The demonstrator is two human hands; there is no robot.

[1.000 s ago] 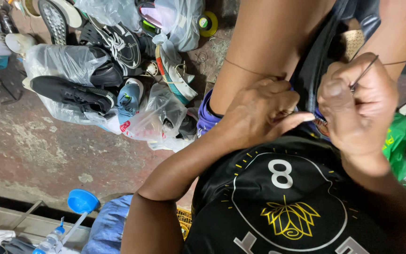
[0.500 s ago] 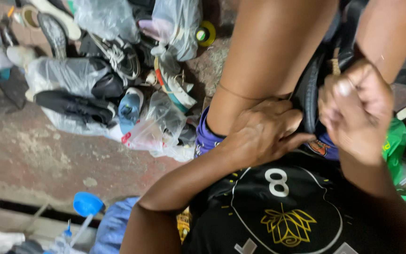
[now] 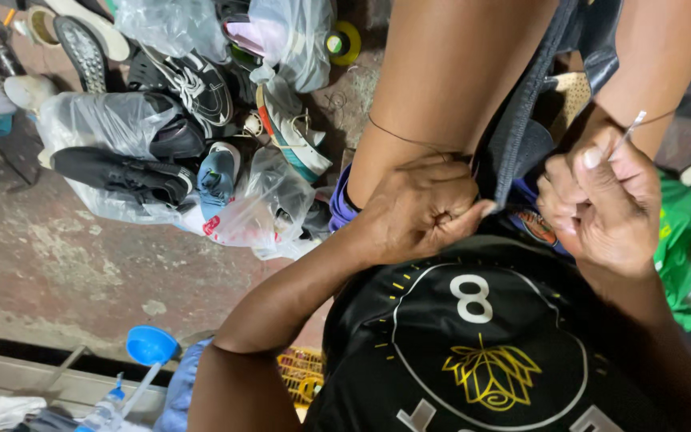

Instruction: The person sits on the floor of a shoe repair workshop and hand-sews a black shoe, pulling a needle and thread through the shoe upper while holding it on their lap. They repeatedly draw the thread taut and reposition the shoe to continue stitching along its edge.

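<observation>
Needle (image 3: 628, 133) slanting up-right, right hand (image 3: 601, 204).

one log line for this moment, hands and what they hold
left hand: pinching dark shoe edge | right hand: holding needle, thread taut | floor: bagged shoes

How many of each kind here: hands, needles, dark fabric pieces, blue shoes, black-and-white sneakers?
hands: 2 (left hand, right hand)
needle: 1
dark fabric piece: 1
blue shoe: 1
black-and-white sneaker: 1
total: 6
</observation>
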